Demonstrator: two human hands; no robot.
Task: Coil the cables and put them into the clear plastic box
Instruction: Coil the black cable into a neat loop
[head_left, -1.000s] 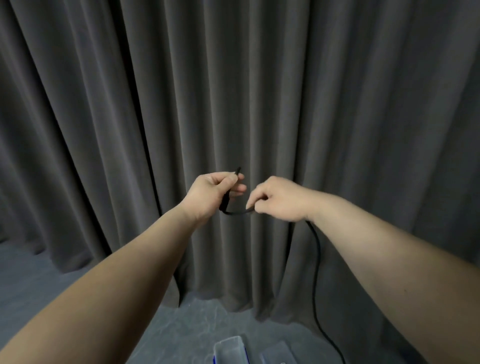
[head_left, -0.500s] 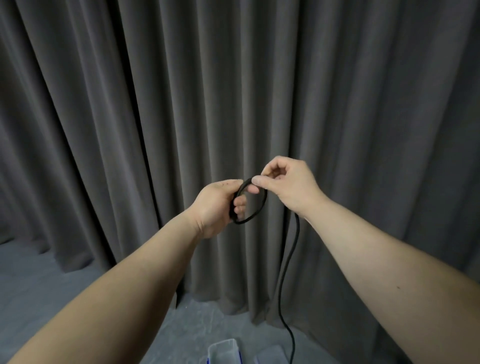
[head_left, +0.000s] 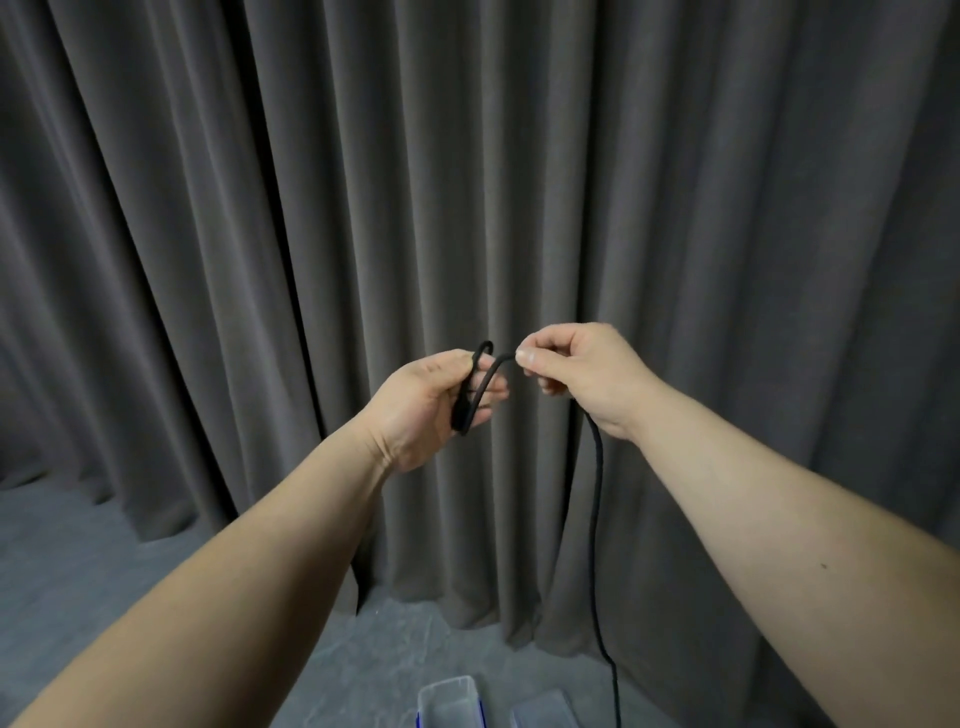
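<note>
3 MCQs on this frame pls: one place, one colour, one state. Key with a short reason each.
1. Where is the clear box?
A. On the floor below the hands
B. In the left hand
C. Hanging on the curtain

2. What colour is the cable?
A. White
B. Black
C. Red

3. What is the right hand doing?
A. Hanging idle, holding nothing
B. Pressing flat on the box
C. Pinching the cable

Key:
1 A: the box sits on the grey floor at the bottom edge, under both arms.
2 B: the cable reads black against the grey curtain.
3 C: thumb and forefinger pinch the cable beside the loop that the left hand grips, and the rest trails down to the floor.
</note>
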